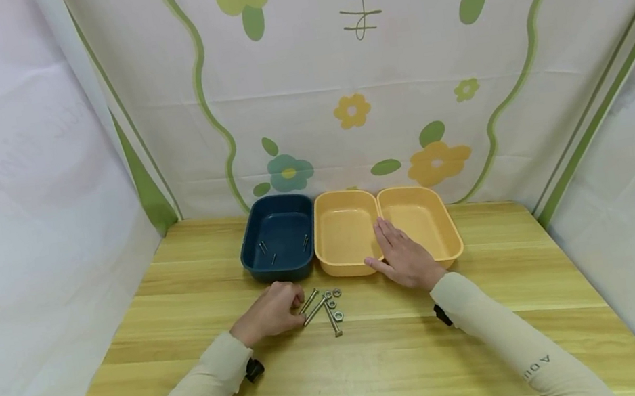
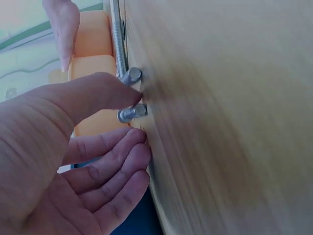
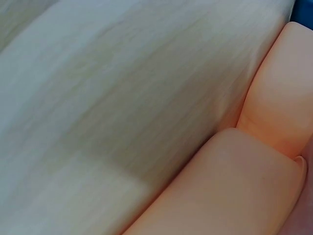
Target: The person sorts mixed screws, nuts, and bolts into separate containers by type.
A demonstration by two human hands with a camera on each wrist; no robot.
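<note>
My left hand is low over the table beside a small group of metal bolts. In the left wrist view its thumb and bent fingers stand apart on either side of a bolt end, and a second bolt end shows past the thumb. Three long bolts lie loosely crossed, with several hex nuts at their right. My right hand, fingers straight, rests at the adjoining rims of the middle yellow bin and the right yellow bin.
A dark blue bin stands left of the yellow ones and holds several small screws. All three bins line up near the wooden table's back edge, against a flower-printed cloth. White cloth hangs at both sides.
</note>
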